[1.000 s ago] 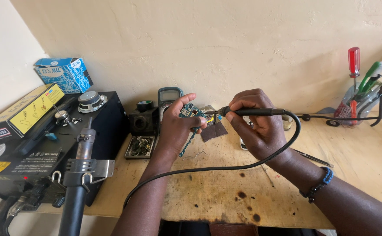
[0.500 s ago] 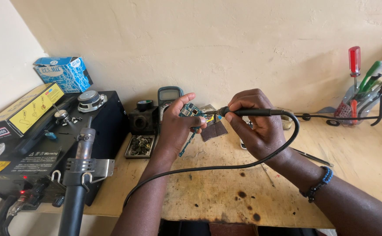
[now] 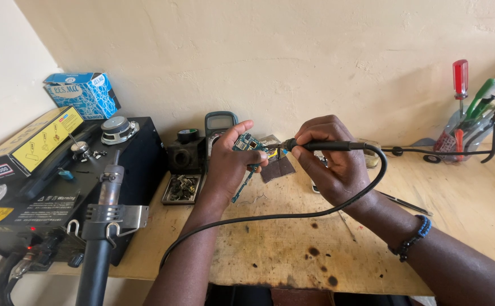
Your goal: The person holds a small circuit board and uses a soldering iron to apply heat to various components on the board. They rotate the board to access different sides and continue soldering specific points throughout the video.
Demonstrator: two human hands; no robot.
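Only 1 view was given, from a camera worn on the person's head. It looked down and forward over the scorched pale wooden workbench (image 3: 293,249) toward the cream plaster wall (image 3: 293,56) behind that bench. It sat close, with both forearms entering from the lower edge and meeting above the middle of the bench. The bench's left end carried a black boxy rework station (image 3: 43,198), and its right end ran out of frame.

blue box (image 3: 83,94) by wall, yellow-black carton (image 3: 29,144) left, grey meter screen (image 3: 220,122)
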